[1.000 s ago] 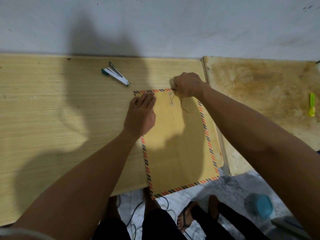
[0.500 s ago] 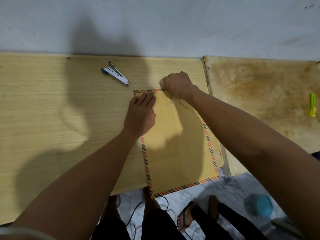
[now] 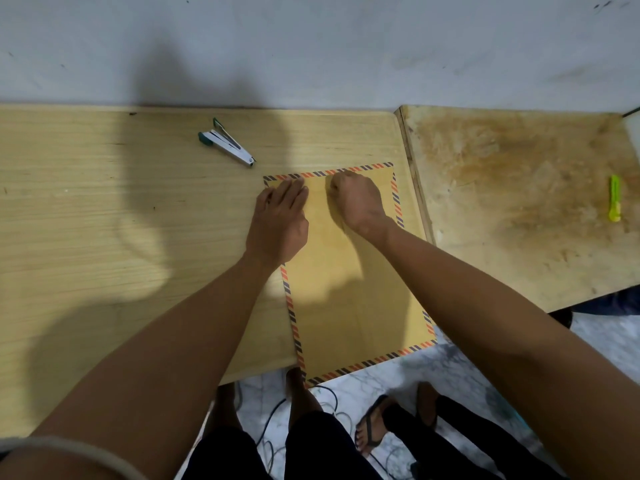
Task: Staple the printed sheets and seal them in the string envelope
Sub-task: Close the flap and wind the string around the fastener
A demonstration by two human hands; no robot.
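Note:
A brown string envelope [image 3: 353, 306] with an orange-and-dark striped border lies on the wooden table [image 3: 104, 220], its lower end hanging over the front edge. My left hand [image 3: 278, 220] rests flat on the envelope's upper left part, fingers together, pressing it down. My right hand [image 3: 356, 199] is a closed fist on the envelope's top middle, over the string clasp. The string is hidden under the fist. A white and green stapler [image 3: 227, 142] lies behind and to the left of the envelope. No printed sheets are in sight.
A second, stained wooden table [image 3: 519, 202] butts against the right side, with a yellow-green cutter [image 3: 614, 199] near its right edge. A white wall runs along the back. Below the table edge are legs, a sandalled foot [image 3: 370, 431] and cables on the floor.
My right hand has moved left and towards me from the envelope's top edge onto the clasp, covering the string that showed before. The left hand and the envelope have stayed put.

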